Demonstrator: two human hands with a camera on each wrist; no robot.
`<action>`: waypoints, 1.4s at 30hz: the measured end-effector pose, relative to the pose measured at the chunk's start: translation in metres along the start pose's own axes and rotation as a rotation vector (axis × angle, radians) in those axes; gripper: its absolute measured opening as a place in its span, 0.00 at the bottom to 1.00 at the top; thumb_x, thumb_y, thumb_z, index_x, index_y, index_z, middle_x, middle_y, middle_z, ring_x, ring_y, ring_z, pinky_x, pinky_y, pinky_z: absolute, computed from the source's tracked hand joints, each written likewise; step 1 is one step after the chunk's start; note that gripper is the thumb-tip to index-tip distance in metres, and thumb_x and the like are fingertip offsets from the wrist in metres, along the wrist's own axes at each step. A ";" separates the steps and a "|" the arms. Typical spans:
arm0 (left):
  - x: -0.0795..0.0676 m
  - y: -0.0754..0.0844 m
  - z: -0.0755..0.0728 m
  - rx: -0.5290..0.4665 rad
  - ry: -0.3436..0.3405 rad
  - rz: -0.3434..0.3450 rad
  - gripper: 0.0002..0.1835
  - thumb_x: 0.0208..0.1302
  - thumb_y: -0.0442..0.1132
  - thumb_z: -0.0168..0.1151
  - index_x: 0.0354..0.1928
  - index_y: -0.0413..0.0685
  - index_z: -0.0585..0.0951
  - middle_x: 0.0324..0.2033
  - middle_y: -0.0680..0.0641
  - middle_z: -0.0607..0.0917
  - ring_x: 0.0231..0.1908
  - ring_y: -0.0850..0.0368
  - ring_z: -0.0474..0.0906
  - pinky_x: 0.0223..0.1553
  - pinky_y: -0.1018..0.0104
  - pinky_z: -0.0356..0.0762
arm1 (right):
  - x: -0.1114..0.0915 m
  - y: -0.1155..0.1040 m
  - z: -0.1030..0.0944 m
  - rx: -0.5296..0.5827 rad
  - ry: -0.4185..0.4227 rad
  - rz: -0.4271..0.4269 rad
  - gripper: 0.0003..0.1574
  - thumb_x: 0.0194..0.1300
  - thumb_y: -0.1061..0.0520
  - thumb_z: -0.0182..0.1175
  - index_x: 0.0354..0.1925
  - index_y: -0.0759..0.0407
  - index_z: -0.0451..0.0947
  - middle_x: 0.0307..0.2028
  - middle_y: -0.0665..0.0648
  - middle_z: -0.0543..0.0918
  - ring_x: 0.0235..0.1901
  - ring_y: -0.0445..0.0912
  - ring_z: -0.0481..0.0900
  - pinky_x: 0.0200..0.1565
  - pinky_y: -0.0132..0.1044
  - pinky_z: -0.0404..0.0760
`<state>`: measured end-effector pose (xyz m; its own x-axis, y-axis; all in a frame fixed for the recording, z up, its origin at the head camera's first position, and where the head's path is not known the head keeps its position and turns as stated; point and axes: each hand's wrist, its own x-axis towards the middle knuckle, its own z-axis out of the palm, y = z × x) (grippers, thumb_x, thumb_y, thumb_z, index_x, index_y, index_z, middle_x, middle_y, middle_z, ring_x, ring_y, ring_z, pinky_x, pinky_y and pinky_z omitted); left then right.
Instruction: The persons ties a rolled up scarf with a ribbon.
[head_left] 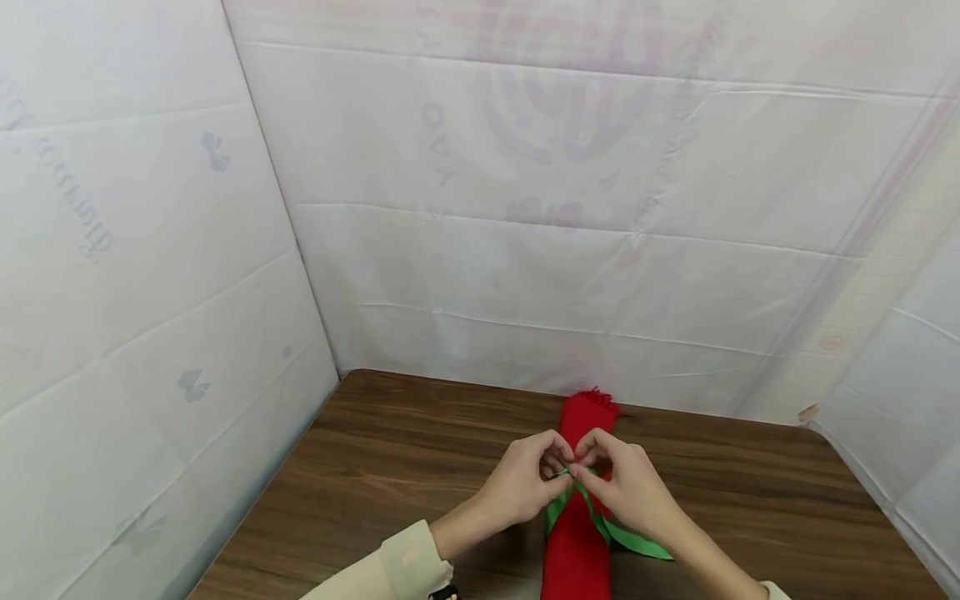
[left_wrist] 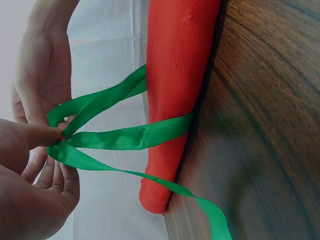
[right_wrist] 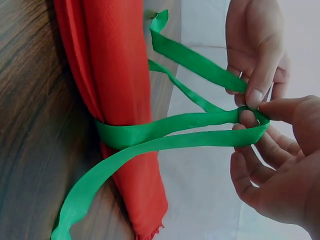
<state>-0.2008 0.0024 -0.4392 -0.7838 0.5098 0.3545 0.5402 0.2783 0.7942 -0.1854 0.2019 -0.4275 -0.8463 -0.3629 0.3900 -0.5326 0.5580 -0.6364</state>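
A red fringed scarf [head_left: 576, 558], folded into a long narrow roll, lies on the wooden table. Around its middle passes a green satin ribbon [left_wrist: 112, 137], whose strands are drawn up off the cloth. Above the scarf, my left hand [head_left: 523, 477] pinches the ribbon between thumb and fingers. My right hand [head_left: 630, 483] meets it there, also pinching the ribbon, and the fingertips of both hands touch. In the right wrist view the ribbon crosses and loops at the fingertips; the exact crossing is partly hidden by them. One loose ribbon end trails down beside the scarf.
The brown wood-grain table [head_left: 405, 433] spreads to both sides of the scarf. White printed sheeting [head_left: 480, 275] hangs behind the table's far edge and along its left and right sides. A dark band [head_left: 444, 592] shows at the left wrist, below a cream sleeve [head_left: 408, 562].
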 end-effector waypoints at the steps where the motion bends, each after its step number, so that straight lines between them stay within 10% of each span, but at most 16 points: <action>1: 0.000 0.000 0.000 0.001 -0.002 0.001 0.10 0.63 0.32 0.68 0.43 0.51 0.78 0.36 0.57 0.81 0.35 0.70 0.78 0.37 0.75 0.79 | 0.000 0.001 0.000 -0.006 -0.003 0.003 0.11 0.63 0.56 0.70 0.38 0.45 0.76 0.29 0.38 0.82 0.30 0.35 0.79 0.32 0.32 0.78; 19: -0.004 -0.004 -0.001 0.035 0.003 0.018 0.10 0.63 0.33 0.68 0.42 0.52 0.78 0.38 0.55 0.82 0.36 0.69 0.78 0.38 0.75 0.79 | -0.001 0.006 0.002 0.051 -0.094 0.015 0.14 0.62 0.62 0.69 0.40 0.47 0.75 0.32 0.43 0.81 0.33 0.38 0.79 0.38 0.35 0.81; 29: -0.012 0.004 0.006 0.235 0.078 0.103 0.09 0.64 0.37 0.69 0.40 0.56 0.77 0.38 0.57 0.75 0.36 0.66 0.75 0.38 0.78 0.77 | -0.001 0.012 0.002 0.054 -0.075 0.004 0.14 0.64 0.64 0.67 0.38 0.44 0.77 0.31 0.42 0.82 0.30 0.38 0.79 0.33 0.33 0.81; 42: -0.023 0.003 0.032 0.719 -0.205 0.128 0.14 0.64 0.48 0.69 0.50 0.56 0.84 0.44 0.61 0.84 0.38 0.72 0.79 0.35 0.77 0.78 | 0.002 0.017 0.004 0.118 -0.097 0.029 0.05 0.66 0.60 0.66 0.37 0.49 0.79 0.33 0.46 0.84 0.33 0.41 0.80 0.36 0.35 0.81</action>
<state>-0.1719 0.0173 -0.4609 -0.6670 0.6953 0.2676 0.7447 0.6334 0.2104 -0.1965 0.2080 -0.4402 -0.8530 -0.4216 0.3077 -0.4978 0.4798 -0.7225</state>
